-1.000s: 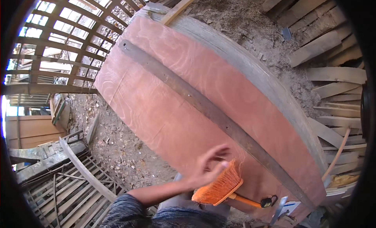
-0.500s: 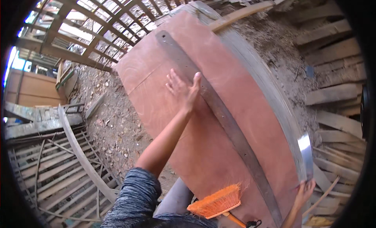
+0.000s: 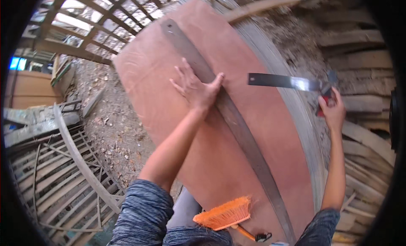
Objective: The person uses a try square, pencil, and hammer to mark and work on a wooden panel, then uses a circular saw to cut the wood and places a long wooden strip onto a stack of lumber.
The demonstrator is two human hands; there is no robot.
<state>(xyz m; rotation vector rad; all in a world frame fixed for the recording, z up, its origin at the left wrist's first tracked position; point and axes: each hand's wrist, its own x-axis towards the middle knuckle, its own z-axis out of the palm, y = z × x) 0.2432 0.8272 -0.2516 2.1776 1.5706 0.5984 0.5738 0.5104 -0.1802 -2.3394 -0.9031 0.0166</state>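
A long dark tapered strip with small holes lies lengthwise on a reddish-brown plywood sheet. My left hand rests on the strip and the sheet beside it, fingers spread and thumb across the strip. Off the sheet's right edge, my right hand is closed round the red handle of a handsaw. Its long flat blade points left, over the sheet's edge. Close to my body, an orange-bristled brush lies on the sheet.
Under the sheet shows a grey weathered plank. Curved timbers are stacked on the right. To the left lie a curved wooden piece and slatted wood. A wooden lattice stands at the far left.
My right hand has come up from the lower right with the saw, whose blade has swung round to point left. The left hand remains on the strip, its fingers spread wider.
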